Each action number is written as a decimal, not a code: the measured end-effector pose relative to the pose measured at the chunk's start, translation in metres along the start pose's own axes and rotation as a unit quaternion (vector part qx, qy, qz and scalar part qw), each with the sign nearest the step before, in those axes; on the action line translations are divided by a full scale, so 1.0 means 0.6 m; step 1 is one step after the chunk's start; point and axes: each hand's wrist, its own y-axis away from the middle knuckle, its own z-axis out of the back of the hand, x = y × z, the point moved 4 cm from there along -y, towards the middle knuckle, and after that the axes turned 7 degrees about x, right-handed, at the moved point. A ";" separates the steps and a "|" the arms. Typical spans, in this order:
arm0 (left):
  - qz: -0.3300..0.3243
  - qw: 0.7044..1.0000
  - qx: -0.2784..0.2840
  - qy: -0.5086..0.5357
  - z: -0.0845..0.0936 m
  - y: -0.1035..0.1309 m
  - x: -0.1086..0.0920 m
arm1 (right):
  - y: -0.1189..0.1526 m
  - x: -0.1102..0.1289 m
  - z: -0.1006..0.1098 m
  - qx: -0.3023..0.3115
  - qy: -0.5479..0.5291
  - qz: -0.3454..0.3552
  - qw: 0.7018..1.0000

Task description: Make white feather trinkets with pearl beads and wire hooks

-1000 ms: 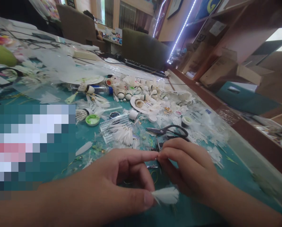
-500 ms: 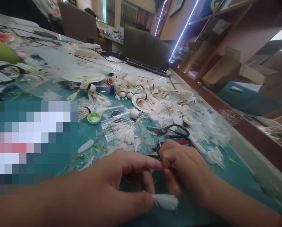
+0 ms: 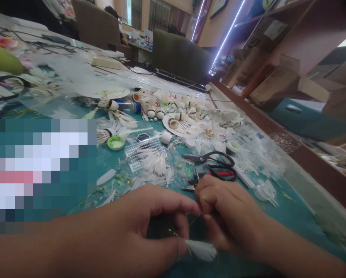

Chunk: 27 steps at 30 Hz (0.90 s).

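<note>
My left hand [image 3: 155, 227] is closed in a pinch on a white feather [image 3: 201, 250], its broad end pointing right. A thin yellow-gold wire [image 3: 173, 232] shows beside the feather's base and curves up between the hands. My right hand [image 3: 229, 212] is closed with fingertips pressed together, touching the left index fingertip; the wire seems to run into this pinch, though its end is hidden. Just beyond the knuckles lie black-handled scissors [image 3: 209, 159]. Red-handled tools [image 3: 223, 173] lie partly under them, and a metal tip [image 3: 196, 175] shows beside my right hand.
White feathers [image 3: 154, 160], a sheet of beads [image 3: 132, 154], a green paint lid [image 3: 116, 143] and shuttlecocks [image 3: 106, 103] crowd the green mat [image 3: 303, 231]. Paper plates [image 3: 177, 126] sit farther back. A keyboard [image 3: 181, 79] and chair [image 3: 180, 52] stand beyond; boxes [image 3: 277, 81] at right.
Both hands stay almost in place, fingertips still together. The feather has tilted and shifted slightly left. More of the yellow-gold wire shows near its base.
</note>
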 end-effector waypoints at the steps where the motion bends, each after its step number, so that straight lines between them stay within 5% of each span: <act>1: -0.004 1.000 0.010 -0.005 -0.001 0.000 0.000 | 0.001 -0.001 0.000 0.000 0.000 -0.001 1.000; 13: -0.037 0.998 -0.033 -0.043 0.001 0.009 0.020 | 0.005 -0.004 -0.003 0.021 -0.012 -0.003 1.000; 23: -0.041 0.998 -0.031 -0.046 0.007 0.002 0.002 | 0.009 -0.004 -0.003 0.045 -0.022 -0.019 0.999; 27: -0.051 0.993 -0.081 -0.067 0.013 0.005 0.007 | 0.007 -0.003 -0.004 0.049 -0.035 -0.026 0.998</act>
